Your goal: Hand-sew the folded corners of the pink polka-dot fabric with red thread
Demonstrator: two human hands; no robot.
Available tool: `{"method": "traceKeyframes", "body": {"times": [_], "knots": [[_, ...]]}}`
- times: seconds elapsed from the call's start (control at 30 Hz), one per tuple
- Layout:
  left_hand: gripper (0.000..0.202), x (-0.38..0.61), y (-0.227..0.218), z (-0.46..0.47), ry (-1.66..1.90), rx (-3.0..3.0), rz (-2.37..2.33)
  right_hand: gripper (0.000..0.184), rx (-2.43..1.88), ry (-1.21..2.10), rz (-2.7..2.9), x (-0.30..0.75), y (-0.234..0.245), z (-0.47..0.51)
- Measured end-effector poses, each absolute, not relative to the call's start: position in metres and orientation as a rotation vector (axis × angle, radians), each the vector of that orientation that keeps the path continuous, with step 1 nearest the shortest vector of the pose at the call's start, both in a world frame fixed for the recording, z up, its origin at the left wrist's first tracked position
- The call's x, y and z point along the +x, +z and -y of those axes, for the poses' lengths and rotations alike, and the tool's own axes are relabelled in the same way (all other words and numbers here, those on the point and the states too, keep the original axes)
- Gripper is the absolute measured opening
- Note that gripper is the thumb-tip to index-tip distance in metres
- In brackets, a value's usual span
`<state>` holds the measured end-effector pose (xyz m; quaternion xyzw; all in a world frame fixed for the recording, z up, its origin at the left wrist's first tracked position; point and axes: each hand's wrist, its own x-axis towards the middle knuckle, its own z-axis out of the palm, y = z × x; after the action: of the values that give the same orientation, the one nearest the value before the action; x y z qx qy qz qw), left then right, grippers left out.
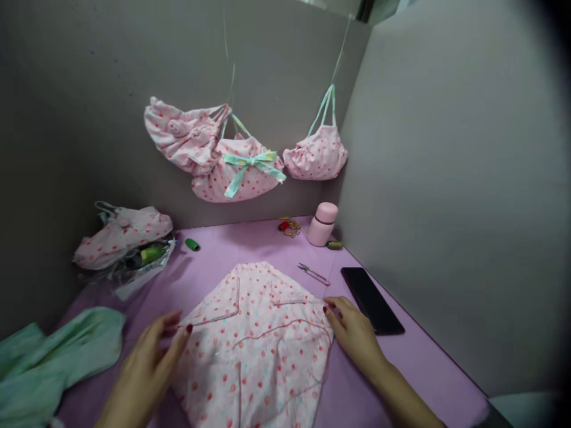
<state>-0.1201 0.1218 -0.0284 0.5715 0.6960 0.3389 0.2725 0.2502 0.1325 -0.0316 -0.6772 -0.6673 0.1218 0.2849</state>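
Note:
A pink piece of fabric with small red prints lies spread on the purple tabletop, its upper corners folded inward and seam lines showing. My left hand pinches its left edge between thumb and fingers. At the opposite corner, the thumb and fingers of my right hand close on the cloth edge. A loose dark thread curves over the right half of the fabric. Thread snips rest just beyond the right hand, and a black phone lies beside it.
Pink printed fabric bags hang on the grey partition. A pink bottle, a red thread spool and a green spool stand or lie at the back. Mint-green cloth and a clear plastic bag are on the left.

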Motion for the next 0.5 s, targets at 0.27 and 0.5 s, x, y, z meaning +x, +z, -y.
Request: {"method": "traceKeyframes", "body": {"times": [0.27,0.5], "knots": [[0.025,-0.086,-0.038,-0.217,0.641,1.915,-1.805,0.014,-1.911,0.358,1.663,0.240,-0.053,-0.177],[0.034,-0.109,-0.036,-0.200,0.754,1.764,-1.880,0.010,-1.694,0.491,1.636,0.210,-0.039,-0.239]]}}
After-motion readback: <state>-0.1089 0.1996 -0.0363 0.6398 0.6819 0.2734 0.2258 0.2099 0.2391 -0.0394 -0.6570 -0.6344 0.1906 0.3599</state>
